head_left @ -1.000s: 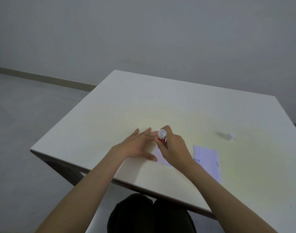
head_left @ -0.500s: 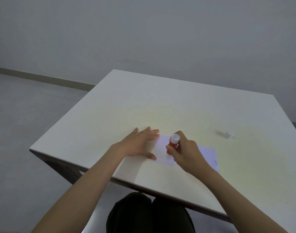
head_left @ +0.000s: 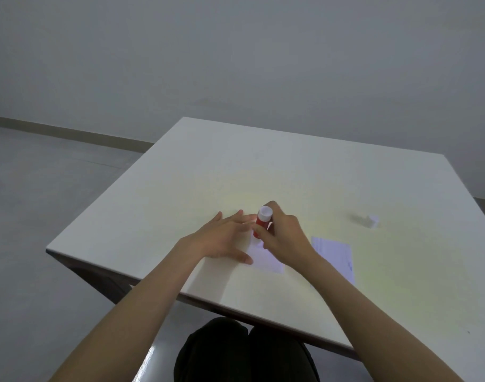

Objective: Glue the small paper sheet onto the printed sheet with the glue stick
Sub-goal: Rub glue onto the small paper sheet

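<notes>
**Glue goes on the small sheet near the table's front edge**

Bare grey walls and floor surround a pale square table [head_left: 263,166], lit warmly at its middle. Close to the near edge lies the small paper sheet [head_left: 266,257], and the left hand [head_left: 222,238] rests flat and open on its left side, fingers spread, apparently to pin it so it cannot slide under the rubbing. The right hand [head_left: 284,238] is closed around the red glue stick [head_left: 262,224], held nearly upright with its white end up and its lower end down at the sheet; the contact itself is hidden by the fingers. The two hands nearly touch. The printed sheet [head_left: 335,255] waits just to the right, flat, partly covered by the right forearm, close enough for a short carry. A small white cap [head_left: 373,221] sits well apart, further right. Little margin remains between the small sheet and the table's front edge; the far half of the table is open.
</notes>
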